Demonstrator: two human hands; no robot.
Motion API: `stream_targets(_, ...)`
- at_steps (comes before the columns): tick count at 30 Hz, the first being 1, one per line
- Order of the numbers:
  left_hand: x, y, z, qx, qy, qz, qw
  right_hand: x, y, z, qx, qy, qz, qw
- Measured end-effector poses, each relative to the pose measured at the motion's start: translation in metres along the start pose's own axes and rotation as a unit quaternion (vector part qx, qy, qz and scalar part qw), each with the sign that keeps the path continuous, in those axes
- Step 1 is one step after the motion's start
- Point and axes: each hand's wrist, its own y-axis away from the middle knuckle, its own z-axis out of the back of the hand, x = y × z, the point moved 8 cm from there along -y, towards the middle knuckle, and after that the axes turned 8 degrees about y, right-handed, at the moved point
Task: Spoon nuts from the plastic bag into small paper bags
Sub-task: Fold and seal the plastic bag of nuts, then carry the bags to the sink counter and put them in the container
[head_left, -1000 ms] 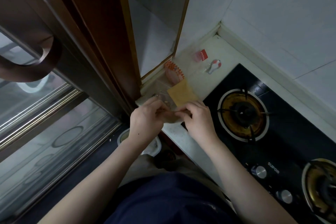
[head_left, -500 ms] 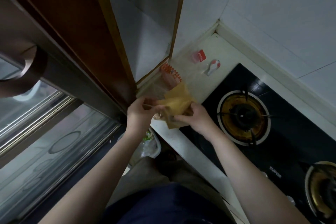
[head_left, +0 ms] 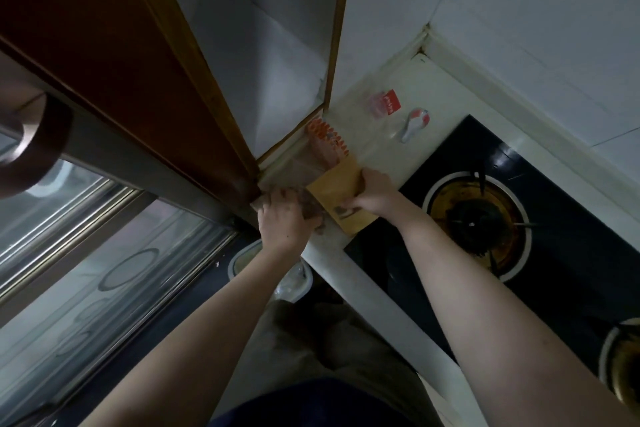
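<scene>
The brown paper bag [head_left: 341,189], lifted earlier, now lies flat on the counter [head_left: 377,159], gripped by the right hand [head_left: 375,192]. The left hand [head_left: 282,217] has moved off it and clutches the plastic bag of nuts [head_left: 308,208].

You've got a black gas hob [head_left: 571,218] with a round burner [head_left: 476,222] on the white counter [head_left: 381,302], brown door frame [head_left: 121,55] left, white bin [head_left: 242,256] on the floor.

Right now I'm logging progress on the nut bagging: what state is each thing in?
Paper bag: flat on the counter, held by the right hand.
Plastic bag: on the counter edge, gripped by the left hand.
Spoon: lying unused near the wall.
Burner: no flame visible.
</scene>
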Motion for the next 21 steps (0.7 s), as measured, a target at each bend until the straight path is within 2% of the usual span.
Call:
stream_targets(3, 0.002, -0.001, -0.004, -0.007, 0.031, 0.000, 0.999, 0.003, 0.008, 0.004, -0.032, -0.078, 0.028, 0.996)
stream_targets(7, 0.005, 0.000, -0.010, 0.008, 0.131, 0.032, 0.991, 0.005, 0.028, 0.012, -0.022, -0.195, 0.053, 0.979)
stream_targets(11, 0.006, -0.001, -0.020, 0.062, 0.131, 0.047, 0.988, -0.006, 0.052, 0.024, -0.063, -0.277, 0.029, 0.958)
stream_targets(13, 0.005, 0.001, -0.021, 0.071, 0.154, 0.042, 0.985, -0.015, 0.063, 0.028, -0.101, -0.329, 0.012, 0.939)
stream_targets(17, -0.005, 0.001, -0.009, 0.014, 0.190, -0.049, 0.981, -0.028, 0.090, 0.027, -0.175, -0.429, -0.005, 0.886)
stream_targets(19, -0.008, -0.006, -0.007, 0.010, 0.204, -0.066, 0.977, -0.032, 0.101, 0.021, -0.195, -0.477, -0.002, 0.857)
stream_targets(21, -0.011, -0.014, -0.011, 0.024, 0.209, -0.063, 0.976, -0.034, 0.109, 0.013, -0.194, -0.502, -0.003, 0.842)
